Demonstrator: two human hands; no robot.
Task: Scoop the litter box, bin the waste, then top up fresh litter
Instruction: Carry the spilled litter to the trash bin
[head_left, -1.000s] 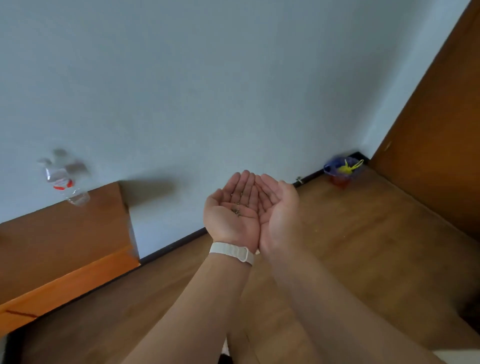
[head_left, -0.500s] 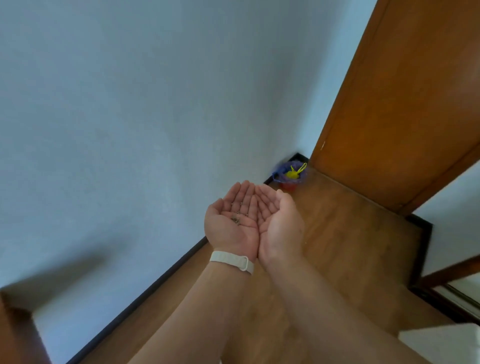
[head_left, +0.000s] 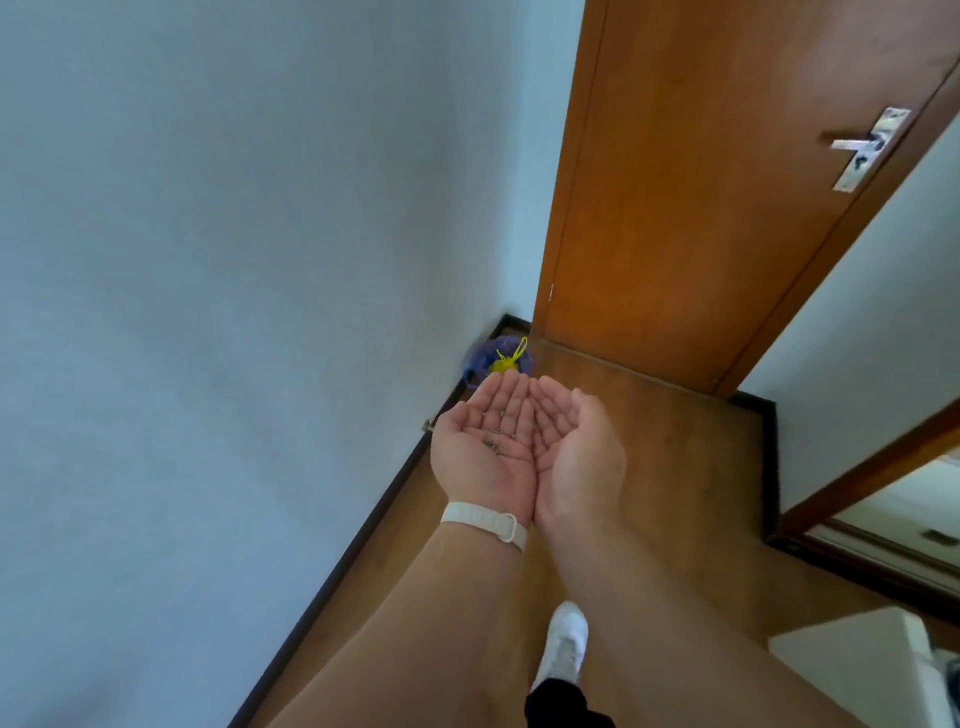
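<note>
left hand (head_left: 485, 457) and right hand (head_left: 579, 452) cupped together palm-up, loosely open, carrying a few dark grains (head_left: 493, 445) near the blue bag (head_left: 485, 358) in the corner — binning pending, litter box not in view, top-up judged outstanding.

A home: wooden door (head_left: 701, 208), laminate floor (head_left: 675, 467).

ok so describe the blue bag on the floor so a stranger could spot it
Find the brown wooden door; left of its foot, in the corner by the pale wall, the blue bag sits on the wood floor. It alone is blue, with a yellow tie on top.
</note>
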